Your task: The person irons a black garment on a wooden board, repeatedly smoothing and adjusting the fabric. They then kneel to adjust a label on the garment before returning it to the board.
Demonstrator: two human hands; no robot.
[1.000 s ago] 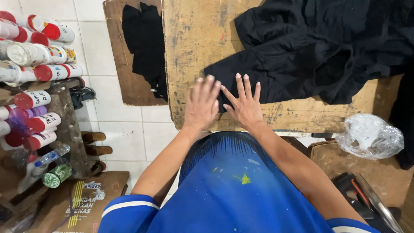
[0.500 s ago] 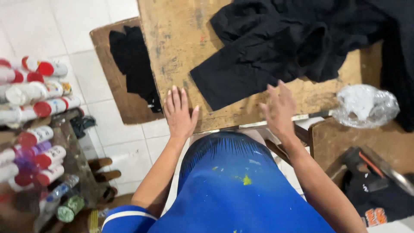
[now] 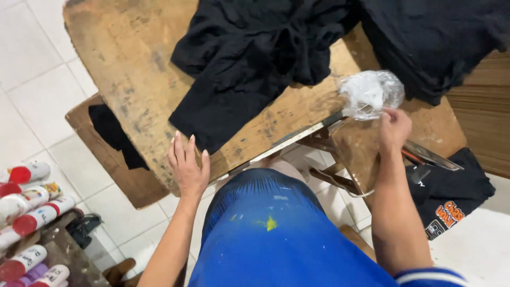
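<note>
The right hand [image 3: 394, 127] pinches the crumpled clear plastic bag [image 3: 371, 93] at the desk's near right edge, the bag lying just beyond its fingers. The left hand [image 3: 187, 169] rests flat, fingers spread, on the worn wooden desk [image 3: 127, 69] near its front edge, beside the black garment [image 3: 249, 64]. The white tiled floor [image 3: 32, 69] lies below, with paint bottles [image 3: 32, 212] at left.

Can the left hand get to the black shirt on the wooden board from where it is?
Probably yes. The left hand lies flat on the wooden board, right beside the black shirt, and nothing lies between them.
</note>
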